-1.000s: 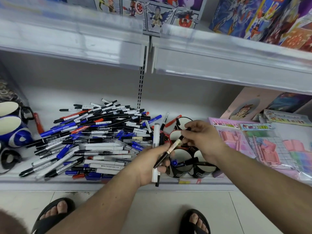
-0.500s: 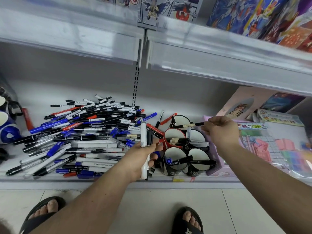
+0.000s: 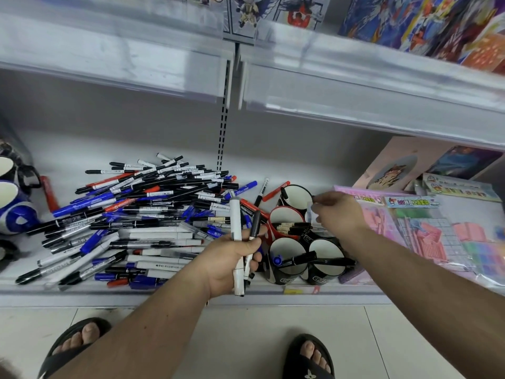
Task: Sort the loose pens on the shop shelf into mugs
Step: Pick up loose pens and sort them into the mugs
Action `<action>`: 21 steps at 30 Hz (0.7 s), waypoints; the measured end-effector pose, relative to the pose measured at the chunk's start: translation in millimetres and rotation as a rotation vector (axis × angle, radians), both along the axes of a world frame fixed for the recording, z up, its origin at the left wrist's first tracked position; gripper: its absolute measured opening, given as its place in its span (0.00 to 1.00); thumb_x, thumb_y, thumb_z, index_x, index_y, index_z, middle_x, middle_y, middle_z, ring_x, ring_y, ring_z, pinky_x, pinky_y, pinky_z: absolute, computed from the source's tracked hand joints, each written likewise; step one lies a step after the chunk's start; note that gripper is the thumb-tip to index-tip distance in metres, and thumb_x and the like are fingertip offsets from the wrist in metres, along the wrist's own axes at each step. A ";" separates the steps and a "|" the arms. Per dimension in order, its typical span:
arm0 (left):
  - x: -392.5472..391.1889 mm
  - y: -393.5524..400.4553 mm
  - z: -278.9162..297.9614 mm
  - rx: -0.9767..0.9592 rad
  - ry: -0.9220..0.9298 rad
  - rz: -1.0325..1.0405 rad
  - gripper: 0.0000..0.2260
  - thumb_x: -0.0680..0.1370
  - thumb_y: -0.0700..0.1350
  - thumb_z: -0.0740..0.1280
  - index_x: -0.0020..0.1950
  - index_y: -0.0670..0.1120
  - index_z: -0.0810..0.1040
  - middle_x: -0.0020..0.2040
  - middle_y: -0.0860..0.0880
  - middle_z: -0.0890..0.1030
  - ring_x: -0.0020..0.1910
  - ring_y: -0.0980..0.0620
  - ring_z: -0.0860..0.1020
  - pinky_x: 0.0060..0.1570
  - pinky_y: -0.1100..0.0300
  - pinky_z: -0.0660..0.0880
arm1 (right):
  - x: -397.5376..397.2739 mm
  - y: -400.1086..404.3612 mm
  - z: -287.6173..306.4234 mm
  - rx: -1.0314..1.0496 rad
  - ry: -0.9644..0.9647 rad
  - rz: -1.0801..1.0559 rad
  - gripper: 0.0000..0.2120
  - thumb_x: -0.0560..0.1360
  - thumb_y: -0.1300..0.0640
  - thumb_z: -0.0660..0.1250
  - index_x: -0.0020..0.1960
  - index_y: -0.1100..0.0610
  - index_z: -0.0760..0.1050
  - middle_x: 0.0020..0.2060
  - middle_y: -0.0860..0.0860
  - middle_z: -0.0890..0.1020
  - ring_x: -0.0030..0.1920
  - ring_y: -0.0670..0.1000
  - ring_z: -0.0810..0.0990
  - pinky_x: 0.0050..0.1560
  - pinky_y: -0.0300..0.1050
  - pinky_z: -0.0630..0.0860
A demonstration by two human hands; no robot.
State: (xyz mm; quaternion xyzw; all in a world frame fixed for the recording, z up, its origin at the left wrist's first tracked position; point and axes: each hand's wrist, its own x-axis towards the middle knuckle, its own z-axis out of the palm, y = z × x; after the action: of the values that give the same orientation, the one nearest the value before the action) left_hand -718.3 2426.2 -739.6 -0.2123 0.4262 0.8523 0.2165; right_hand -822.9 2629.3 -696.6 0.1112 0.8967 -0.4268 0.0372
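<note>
The left hand (image 3: 235, 258) gripped two slim markers (image 3: 237, 228) upright — fingers curled round them — beside the jumbled heap of plastic pens (image 3: 142, 214) on the shelf (image 3: 191, 292). The right hand (image 3: 337, 214) hovered over the round glossy mugs (image 3: 289, 258); whether its fingers pinched anything could not be told.

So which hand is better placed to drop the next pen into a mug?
Probably the right hand: it hovers over the mugs, apparently empty. The left hand grips the pens beside them.

pen pile (image 3: 142, 220) fills shelf left, mugs (image 3: 297, 242) crowd mid, bare strip behind
</note>
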 end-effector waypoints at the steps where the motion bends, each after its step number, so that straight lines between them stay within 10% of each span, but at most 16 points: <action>1: -0.4 1.5 1.9 0.008 0.004 -0.001 0.11 0.77 0.32 0.67 0.39 0.44 0.81 0.32 0.45 0.77 0.30 0.51 0.75 0.27 0.63 0.73 | 2.4 -3.0 10.9 -0.087 0.002 0.020 0.07 0.75 0.63 0.69 0.52 0.57 0.83 0.41 0.52 0.84 0.32 0.51 0.79 0.34 0.41 0.75; 21: -8.2 28.0 -3.9 -0.320 0.141 -0.150 0.12 0.75 0.37 0.72 0.58 0.43 0.80 0.35 0.49 0.83 0.34 0.52 0.81 0.33 0.59 0.77 | 46.9 -22.5 27.4 0.118 -0.188 0.543 0.10 0.79 0.51 0.67 0.42 0.54 0.79 0.32 0.49 0.82 0.27 0.47 0.78 0.33 0.42 0.75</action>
State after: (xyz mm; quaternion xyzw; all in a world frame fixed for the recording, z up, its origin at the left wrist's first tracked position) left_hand -726.5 2454.1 -743.4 -0.1513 0.5850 0.7679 0.2124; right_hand -776.0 2606.8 -669.2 -0.0917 0.9095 -0.3363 0.2266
